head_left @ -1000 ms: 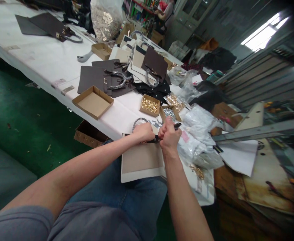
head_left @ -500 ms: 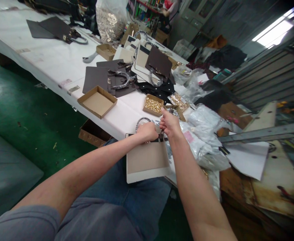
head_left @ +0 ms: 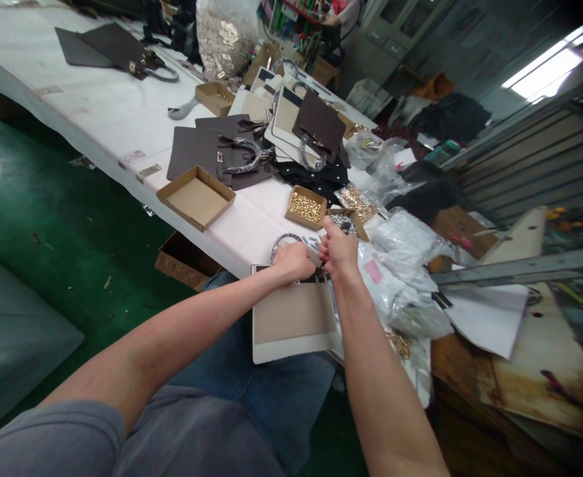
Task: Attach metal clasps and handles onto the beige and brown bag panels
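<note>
A beige and white bag panel (head_left: 294, 318) with a dark band along its top leans over my lap against the table's front edge. A plastic-wrapped handle (head_left: 279, 245) arches at the panel's top, partly hidden. My left hand (head_left: 295, 260) is closed at the panel's upper edge, its fingers pinching around the handle end. Close beside it, my right hand (head_left: 340, 250) is a fist with the thumb on top. What sits in that fist is hidden. Just beyond it stand a small cardboard box of gold-coloured fittings (head_left: 306, 207) and a box of silver-coloured fittings (head_left: 345, 222).
A shallow cardboard tray (head_left: 197, 197) stands near the table edge. Dark bag panels with handles (head_left: 192, 152) and a pile of beige panels (head_left: 286, 122) lie farther back. Clear plastic bags (head_left: 401, 258) crowd the right side. A person (head_left: 346, 16) is in the far background.
The view has shifted slightly. Both hands stay close together at the panel's top edge, with only a small movement of the right hand and forearm.
</note>
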Action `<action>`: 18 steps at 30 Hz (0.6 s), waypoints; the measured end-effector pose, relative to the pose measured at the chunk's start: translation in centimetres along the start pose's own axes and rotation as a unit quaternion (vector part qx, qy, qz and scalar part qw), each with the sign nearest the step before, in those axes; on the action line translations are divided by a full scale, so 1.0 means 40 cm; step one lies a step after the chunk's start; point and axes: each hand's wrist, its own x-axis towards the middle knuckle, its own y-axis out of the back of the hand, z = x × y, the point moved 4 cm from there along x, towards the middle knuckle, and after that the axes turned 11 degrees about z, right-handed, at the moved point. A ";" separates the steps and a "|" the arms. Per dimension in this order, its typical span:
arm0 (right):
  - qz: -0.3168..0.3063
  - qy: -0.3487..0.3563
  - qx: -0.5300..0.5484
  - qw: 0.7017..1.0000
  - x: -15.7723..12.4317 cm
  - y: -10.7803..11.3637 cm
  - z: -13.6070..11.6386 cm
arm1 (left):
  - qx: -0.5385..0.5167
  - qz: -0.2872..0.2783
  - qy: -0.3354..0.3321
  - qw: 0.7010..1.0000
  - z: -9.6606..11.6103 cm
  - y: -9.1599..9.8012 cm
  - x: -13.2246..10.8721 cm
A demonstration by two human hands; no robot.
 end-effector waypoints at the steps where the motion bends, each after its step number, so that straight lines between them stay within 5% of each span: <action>1: 0.000 0.007 0.009 1.000 -0.004 0.004 0.001 | 0.003 -0.001 0.001 1.000 0.000 0.000 0.001; 18: 0.071 0.101 0.168 0.978 -0.080 0.096 0.025 | 0.023 0.010 -0.039 0.999 -0.012 -0.026 0.020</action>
